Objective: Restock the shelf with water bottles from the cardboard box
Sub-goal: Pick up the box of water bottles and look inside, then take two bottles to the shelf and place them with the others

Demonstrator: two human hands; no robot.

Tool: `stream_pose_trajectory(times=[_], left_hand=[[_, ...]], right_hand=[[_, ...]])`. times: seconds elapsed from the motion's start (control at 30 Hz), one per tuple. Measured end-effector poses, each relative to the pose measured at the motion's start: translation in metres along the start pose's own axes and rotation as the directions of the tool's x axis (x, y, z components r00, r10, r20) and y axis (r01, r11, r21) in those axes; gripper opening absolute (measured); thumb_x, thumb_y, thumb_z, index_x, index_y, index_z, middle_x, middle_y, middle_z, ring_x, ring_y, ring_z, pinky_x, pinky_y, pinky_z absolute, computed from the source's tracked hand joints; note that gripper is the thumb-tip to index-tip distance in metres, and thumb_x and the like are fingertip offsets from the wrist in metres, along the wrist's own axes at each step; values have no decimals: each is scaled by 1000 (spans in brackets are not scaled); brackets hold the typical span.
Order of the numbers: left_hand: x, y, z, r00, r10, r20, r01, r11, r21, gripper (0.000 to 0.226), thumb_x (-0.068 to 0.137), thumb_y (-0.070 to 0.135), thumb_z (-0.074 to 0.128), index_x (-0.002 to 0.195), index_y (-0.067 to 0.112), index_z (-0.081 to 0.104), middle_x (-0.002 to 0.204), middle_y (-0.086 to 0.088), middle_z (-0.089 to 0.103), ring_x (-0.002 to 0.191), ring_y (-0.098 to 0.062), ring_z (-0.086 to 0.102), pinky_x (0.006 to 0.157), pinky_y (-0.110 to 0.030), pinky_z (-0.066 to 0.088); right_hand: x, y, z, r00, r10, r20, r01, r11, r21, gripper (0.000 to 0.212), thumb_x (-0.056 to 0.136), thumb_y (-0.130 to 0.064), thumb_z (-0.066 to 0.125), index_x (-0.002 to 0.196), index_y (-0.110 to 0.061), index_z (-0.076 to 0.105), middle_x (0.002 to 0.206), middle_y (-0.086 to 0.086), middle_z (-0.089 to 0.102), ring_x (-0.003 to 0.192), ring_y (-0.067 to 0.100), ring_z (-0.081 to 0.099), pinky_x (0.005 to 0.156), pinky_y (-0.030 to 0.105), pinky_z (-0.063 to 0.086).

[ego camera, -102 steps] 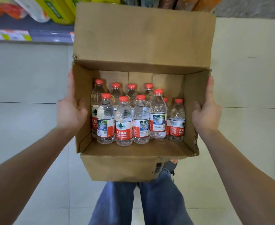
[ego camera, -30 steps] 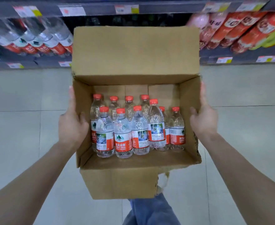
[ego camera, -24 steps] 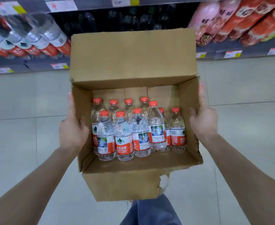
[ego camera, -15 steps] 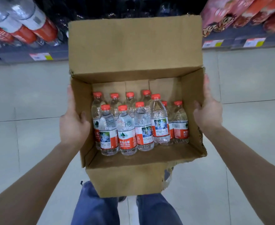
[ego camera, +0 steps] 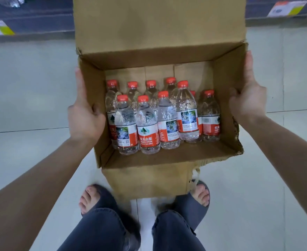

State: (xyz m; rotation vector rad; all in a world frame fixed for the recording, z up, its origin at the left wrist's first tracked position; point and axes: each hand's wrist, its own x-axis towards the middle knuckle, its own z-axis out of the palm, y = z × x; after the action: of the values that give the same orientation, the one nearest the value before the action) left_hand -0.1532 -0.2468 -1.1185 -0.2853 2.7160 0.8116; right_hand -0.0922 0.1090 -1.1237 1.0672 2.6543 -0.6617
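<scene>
Gripped by left hand [ego camera: 84,116] at left wall, by right hand [ego camera: 246,104] at right wall, thumbs hooked inside: cardboard box [ego camera: 149,180]; water bottles [ego camera: 160,118] stood upright inside, between hands; shelf [ego camera: 31,24] seen beyond hands

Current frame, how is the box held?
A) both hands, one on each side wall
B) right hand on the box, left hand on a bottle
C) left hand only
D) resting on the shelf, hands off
A: the left hand grips the left wall of the cardboard box and the right hand grips the right wall, thumbs hooked inside; the water bottles stand inside untouched.
</scene>
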Motion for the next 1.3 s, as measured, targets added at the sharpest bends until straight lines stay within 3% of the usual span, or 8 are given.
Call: stream_pose_trajectory(times=[0.17,0.37,0.47,0.63,0.73,0.87,1.03,1.3], left_hand=[[14,4,10,1000,-13,-14,13,999,38,93,93,-2,48,166,34,3,96,-22,70,72,-33,61,89,-45,56],[20,3,11,998,-60,15,58,989,133,95,96,6,50,164,39,-7,85,-19,64,80,-45,64,88,-55,57],[20,9,10,993,-104,50,95,984,153,84,104,27,48,163,37,-12,112,-28,62,104,-49,62,96,-55,50],[-3,46,18,981,194,-5,-183,935,304,77,100,63,41,162,20,26,162,-28,28,148,-46,28,123,-54,24],[-14,78,41,917,320,239,-393,829,398,92,95,78,34,161,15,28,167,-23,18,155,-43,14,127,-55,16],[-10,93,81,825,85,558,-433,729,529,117,76,97,32,164,20,23,170,-18,-18,156,-42,-12,126,-55,-3],[-2,88,98,807,-47,589,-434,628,646,133,59,103,46,163,22,27,166,-22,-29,154,-44,-21,124,-57,-8],[-20,85,104,880,-19,474,-209,881,425,112,58,76,84,153,33,42,170,-14,-22,157,-38,-15,125,-54,-2]], right_hand=[[19,-4,11,1000,-10,21,11,1000,-10,98,93,3,46,156,-53,-4,100,11,58,88,30,56,103,42,49],[18,-10,8,998,0,56,6,994,-105,102,93,2,48,154,-53,-13,90,9,54,77,28,53,90,48,52],[14,-23,3,988,92,127,-75,988,-138,102,93,-3,52,156,-48,-15,103,17,55,83,34,56,83,45,49],[2,-52,15,956,-266,-120,203,901,-382,64,93,-29,50,152,-11,34,131,24,52,114,42,50,96,48,42],[-2,-78,26,957,-101,271,144,979,-143,47,99,-45,51,134,-14,49,122,12,62,107,31,60,83,40,53],[1,-86,36,769,126,626,-116,992,-58,39,94,-51,63,105,-14,55,92,-1,63,74,6,59,53,24,44],[4,-74,52,736,89,671,-81,996,-44,52,81,-36,82,119,-10,58,108,1,64,88,16,60,70,24,47],[-10,-58,53,820,44,571,-242,930,276,68,76,-22,88,136,-20,55,118,-4,66,113,18,60,95,26,46]])
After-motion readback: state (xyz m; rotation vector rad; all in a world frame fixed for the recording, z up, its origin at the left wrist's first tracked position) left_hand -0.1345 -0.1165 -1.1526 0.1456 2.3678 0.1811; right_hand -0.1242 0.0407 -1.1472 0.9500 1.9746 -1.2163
